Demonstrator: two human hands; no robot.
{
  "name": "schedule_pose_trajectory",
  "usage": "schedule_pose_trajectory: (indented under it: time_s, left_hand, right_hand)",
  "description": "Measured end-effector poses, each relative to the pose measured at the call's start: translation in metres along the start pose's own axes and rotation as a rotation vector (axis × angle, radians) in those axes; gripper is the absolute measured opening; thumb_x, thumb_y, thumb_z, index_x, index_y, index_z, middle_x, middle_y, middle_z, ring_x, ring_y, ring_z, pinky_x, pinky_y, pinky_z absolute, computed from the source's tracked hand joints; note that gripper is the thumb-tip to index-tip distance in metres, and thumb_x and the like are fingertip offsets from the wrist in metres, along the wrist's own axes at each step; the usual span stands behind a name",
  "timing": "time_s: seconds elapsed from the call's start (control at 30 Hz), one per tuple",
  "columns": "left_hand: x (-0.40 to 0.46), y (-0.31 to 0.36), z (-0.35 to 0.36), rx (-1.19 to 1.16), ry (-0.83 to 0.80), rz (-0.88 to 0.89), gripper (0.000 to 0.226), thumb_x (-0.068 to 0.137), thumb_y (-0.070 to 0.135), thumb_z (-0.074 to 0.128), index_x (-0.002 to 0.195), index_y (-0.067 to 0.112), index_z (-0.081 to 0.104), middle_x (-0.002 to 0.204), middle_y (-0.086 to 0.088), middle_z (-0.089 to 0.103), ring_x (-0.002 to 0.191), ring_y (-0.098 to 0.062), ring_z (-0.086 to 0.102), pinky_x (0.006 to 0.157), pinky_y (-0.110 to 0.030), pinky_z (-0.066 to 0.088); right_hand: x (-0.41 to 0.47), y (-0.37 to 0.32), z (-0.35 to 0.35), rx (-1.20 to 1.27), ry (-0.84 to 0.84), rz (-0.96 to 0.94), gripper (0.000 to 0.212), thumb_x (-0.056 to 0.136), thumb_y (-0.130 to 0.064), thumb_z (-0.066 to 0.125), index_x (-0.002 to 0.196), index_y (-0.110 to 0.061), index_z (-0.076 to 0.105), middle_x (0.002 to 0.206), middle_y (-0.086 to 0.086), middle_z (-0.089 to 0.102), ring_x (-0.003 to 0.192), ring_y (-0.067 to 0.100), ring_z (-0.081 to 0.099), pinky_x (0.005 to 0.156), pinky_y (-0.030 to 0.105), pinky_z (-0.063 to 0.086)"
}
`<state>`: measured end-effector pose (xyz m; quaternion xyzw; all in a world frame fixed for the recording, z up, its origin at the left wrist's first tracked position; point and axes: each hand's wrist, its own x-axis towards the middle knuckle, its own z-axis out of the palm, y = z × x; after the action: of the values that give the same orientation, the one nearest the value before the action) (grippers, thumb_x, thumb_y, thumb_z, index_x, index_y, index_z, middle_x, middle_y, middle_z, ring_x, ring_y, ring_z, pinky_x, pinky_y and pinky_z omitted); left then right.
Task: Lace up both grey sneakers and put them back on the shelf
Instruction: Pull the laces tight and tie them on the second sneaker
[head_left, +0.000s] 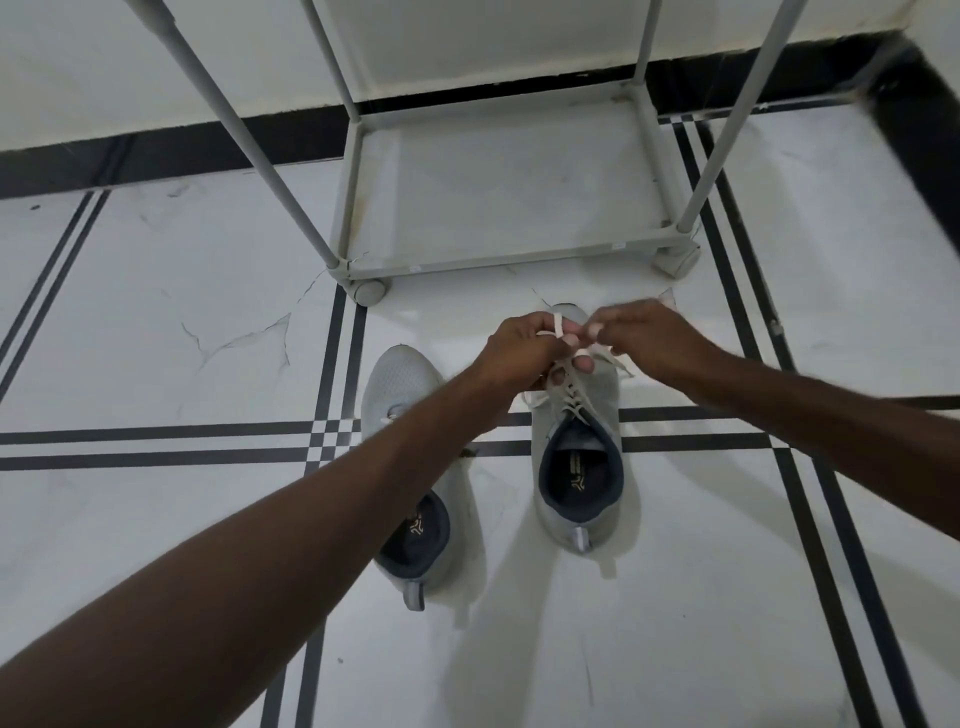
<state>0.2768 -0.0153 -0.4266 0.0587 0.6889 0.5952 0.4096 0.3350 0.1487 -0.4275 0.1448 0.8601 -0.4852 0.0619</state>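
Two grey sneakers with dark linings stand side by side on the floor, toes pointing to the shelf. Over the toe half of the right sneaker (582, 447), my left hand (519, 353) and my right hand (644, 332) meet, each pinching a strand of its pale lace (558, 326). Crossed lace runs down the eyelets towards the tongue. My left forearm crosses the left sneaker (400, 384) and hides its middle; its laces are mostly hidden. The grey shelf (498, 262) stands just beyond the shoes, its bottom tier bare.
White marble floor with black double stripes (156, 439) spreads all around. The shelf rests on small feet (370, 292) with slanted grey posts rising from its corners. A white wall with a black skirting (156, 150) runs behind.
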Motion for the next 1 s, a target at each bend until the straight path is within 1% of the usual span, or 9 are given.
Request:
schedule_pose_trajectory:
  time_s: [0.1,0.17,0.23,0.37,0.47,0.6,0.7,0.83,1.0]
  left_hand:
    - [0.003,0.000,-0.009,-0.021,0.004,0.015,0.013,0.095,0.008,0.059,0.106,0.013,0.064,0.081,-0.010,0.068,0.052,-0.009,0.055,0.064,-0.025,0.046]
    - [0.003,-0.003,-0.017,0.002,-0.022,0.058,0.017,0.096,0.008,0.058,0.111,0.009,0.065,0.082,-0.010,0.070,0.054,-0.007,0.057,0.065,-0.024,0.048]
    - [0.002,-0.004,-0.023,0.095,-0.086,0.136,0.022,0.095,0.005,0.059,0.116,0.006,0.066,0.085,-0.012,0.073,0.060,-0.007,0.060,0.068,-0.022,0.051]
    - [0.003,0.007,-0.027,0.647,-0.055,0.368,0.026,0.085,0.002,0.069,0.108,0.015,0.074,0.086,-0.003,0.079,0.075,-0.008,0.071,0.075,-0.021,0.056]
    - [0.005,0.004,-0.016,1.034,0.054,0.599,0.029,0.081,0.001,0.064,0.103,0.017,0.075,0.089,0.001,0.078,0.078,-0.016,0.071,0.074,-0.032,0.055]
    - [0.006,-0.015,-0.006,1.373,0.212,0.871,0.032,0.080,0.000,0.051,0.102,0.014,0.070,0.089,-0.003,0.069,0.069,-0.025,0.063,0.066,-0.031,0.038]
    - [0.002,-0.021,0.000,1.329,0.281,0.958,0.031,0.081,0.009,0.044,0.101,0.013,0.067,0.084,-0.004,0.064,0.064,-0.024,0.056,0.063,-0.029,0.034]
    - [-0.004,-0.021,0.005,1.216,0.327,0.900,0.028,0.081,0.005,0.066,0.108,0.012,0.067,0.097,-0.006,0.068,0.065,-0.024,0.057,0.065,-0.025,0.034]
    - [-0.010,-0.023,0.007,1.145,0.347,0.825,0.033,0.080,-0.002,0.063,0.110,0.011,0.066,0.099,-0.007,0.068,0.066,-0.028,0.057,0.063,-0.027,0.032]
  right_hand:
    - [-0.004,0.002,0.001,0.037,-0.134,0.066,0.032,0.082,-0.022,0.053,0.070,0.004,0.068,0.075,0.020,0.068,0.073,0.018,0.059,0.084,0.049,0.049]
    - [-0.006,-0.003,-0.009,-0.037,-0.178,0.021,0.036,0.084,-0.018,0.051,0.058,0.003,0.061,0.055,0.010,0.062,0.059,0.013,0.057,0.075,0.043,0.049]
    - [-0.009,-0.013,-0.020,0.005,-0.388,0.088,0.035,0.085,-0.009,0.048,0.052,-0.002,0.057,0.050,0.007,0.059,0.051,0.018,0.057,0.066,0.034,0.049]
    - [-0.011,-0.013,-0.020,-0.155,-0.825,0.395,0.036,0.093,-0.012,0.042,0.080,0.002,0.072,0.071,0.020,0.072,0.059,0.030,0.068,0.059,0.032,0.056]
    - [-0.010,-0.004,-0.009,-0.151,-0.617,0.417,0.030,0.094,-0.002,0.040,0.093,0.007,0.069,0.080,0.027,0.074,0.061,0.036,0.071,0.057,0.037,0.060]
    - [0.001,0.006,0.002,-0.208,-0.236,0.117,0.019,0.091,-0.003,0.056,0.090,-0.010,0.074,0.085,0.009,0.076,0.077,0.026,0.074,0.076,0.037,0.062]
    - [0.002,0.008,0.013,0.162,-0.300,0.182,0.015,0.089,0.002,0.060,0.097,-0.001,0.073,0.096,0.015,0.074,0.096,0.031,0.070,0.093,0.043,0.056]
    - [-0.002,0.009,0.018,0.460,-0.265,0.281,0.012,0.090,-0.002,0.061,0.090,-0.001,0.073,0.087,0.014,0.075,0.091,0.030,0.069,0.090,0.043,0.056]
    - [0.004,0.013,0.004,0.632,-0.407,0.416,0.019,0.090,-0.012,0.054,0.097,-0.005,0.070,0.094,0.013,0.074,0.091,0.026,0.069,0.093,0.044,0.053]
